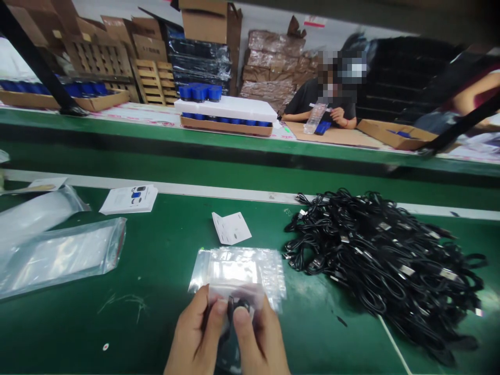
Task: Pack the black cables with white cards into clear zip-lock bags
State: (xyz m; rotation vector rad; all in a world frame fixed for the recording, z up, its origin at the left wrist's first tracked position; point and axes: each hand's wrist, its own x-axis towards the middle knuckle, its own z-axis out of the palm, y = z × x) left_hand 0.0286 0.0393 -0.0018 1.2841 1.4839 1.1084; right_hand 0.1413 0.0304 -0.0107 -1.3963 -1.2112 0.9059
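Note:
My left hand point(195, 333) and my right hand point(260, 338) pinch a small clear plastic bag point(234, 294) low in the view, with a black object point(233, 317) at its mouth. The object looks like a dark plastic part, but my fingers hide much of it. Just beyond my hands, a clear bubble-film bag point(238, 273) lies flat on the green workbench point(156, 312) and touches the small bag. A white folded card point(231, 228) lies farther on. To the right is a large heap of black USB cables point(383, 265).
Clear plastic bags point(58, 258) and a white booklet point(128, 199) lie at the left. Across a second green bench point(250, 148), a seated co-worker point(324, 101) holds a clear bag. Trays of blue-capped items point(199, 92), cardboard boxes and wooden pallets stand behind.

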